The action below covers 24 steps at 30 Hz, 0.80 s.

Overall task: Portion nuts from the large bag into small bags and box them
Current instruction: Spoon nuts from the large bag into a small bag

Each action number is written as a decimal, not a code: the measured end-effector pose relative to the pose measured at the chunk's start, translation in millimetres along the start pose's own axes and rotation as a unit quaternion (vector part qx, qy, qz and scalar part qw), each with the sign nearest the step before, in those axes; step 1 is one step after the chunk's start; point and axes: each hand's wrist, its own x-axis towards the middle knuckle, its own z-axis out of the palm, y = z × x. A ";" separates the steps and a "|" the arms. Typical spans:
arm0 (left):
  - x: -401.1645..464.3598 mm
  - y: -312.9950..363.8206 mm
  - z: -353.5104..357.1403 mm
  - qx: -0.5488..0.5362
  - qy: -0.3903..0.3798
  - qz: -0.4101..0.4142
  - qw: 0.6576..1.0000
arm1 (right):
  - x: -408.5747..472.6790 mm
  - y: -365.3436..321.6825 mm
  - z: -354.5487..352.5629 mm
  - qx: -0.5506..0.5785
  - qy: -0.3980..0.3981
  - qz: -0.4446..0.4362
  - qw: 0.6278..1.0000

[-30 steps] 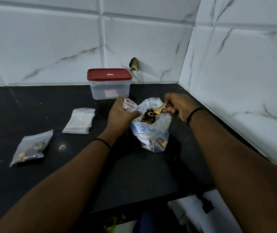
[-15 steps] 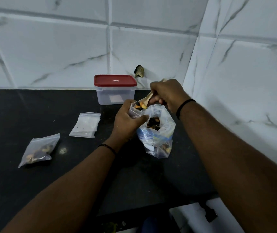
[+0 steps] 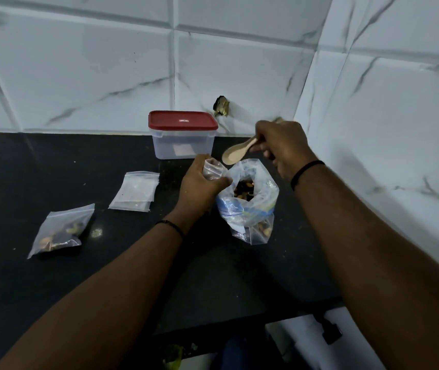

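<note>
The large clear bag of mixed nuts [image 3: 249, 202] stands open on the black counter [image 3: 106, 263], its top rolled down. My left hand [image 3: 199, 182] grips a small clear bag [image 3: 213, 169] right beside the large bag's left rim. My right hand [image 3: 282, 145] holds a wooden spoon [image 3: 235, 154] just above both bags; its bowl looks empty. A filled small bag [image 3: 59, 232] lies at the left. A stack of empty small bags [image 3: 135, 190] lies left of my left hand. The clear box with a red lid [image 3: 183, 134] stands shut at the back wall.
White marble-look tiled walls [image 3: 373, 129] close the counter at the back and the right, forming a corner. A small dark fitting [image 3: 221, 106] sticks out of the back wall. The counter's front edge runs just below my forearms.
The spoon lifted nuts from the large bag, tipped them into the small bag, and now hovers empty above it. My left hand has kept its hold on the small bag.
</note>
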 end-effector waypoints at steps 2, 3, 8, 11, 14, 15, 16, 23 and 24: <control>-0.3 -1.8 0.1 0.024 -0.010 -0.016 1.000 | 3.8 20.9 -10.9 0.026 0.012 0.070 0.997; -0.5 -1.6 0.3 0.032 -0.016 -0.024 0.999 | 5.6 34.5 -15.2 0.019 0.018 0.084 0.996; -2.2 4.3 2.9 0.079 -0.036 -0.055 0.995 | 6.1 81.8 -21.7 -0.137 0.058 0.013 0.989; -2.2 4.8 3.9 0.093 -0.038 -0.070 0.993 | 3.1 85.9 -15.6 -0.269 0.081 -0.076 0.957; -0.7 0.9 5.4 0.088 -0.019 -0.082 0.993 | 5.9 84.1 -9.2 -0.271 0.050 -0.079 0.958; -0.5 -0.7 6.1 0.084 -0.011 -0.084 0.993 | 6.8 83.1 -8.3 -0.255 0.031 -0.065 0.964; -0.5 -1.6 6.2 0.079 -0.005 -0.084 0.993 | 7.9 82.7 -8.1 -0.240 0.011 -0.050 0.970; 1.1 -2.7 7.6 0.078 0.005 -0.090 0.993 | 6.4 77.3 -7.3 -0.112 -0.104 0.121 0.981; 0.4 -1.8 8.2 0.079 0.006 -0.087 0.993 | 6.5 76.1 -5.5 -0.113 -0.111 0.134 0.978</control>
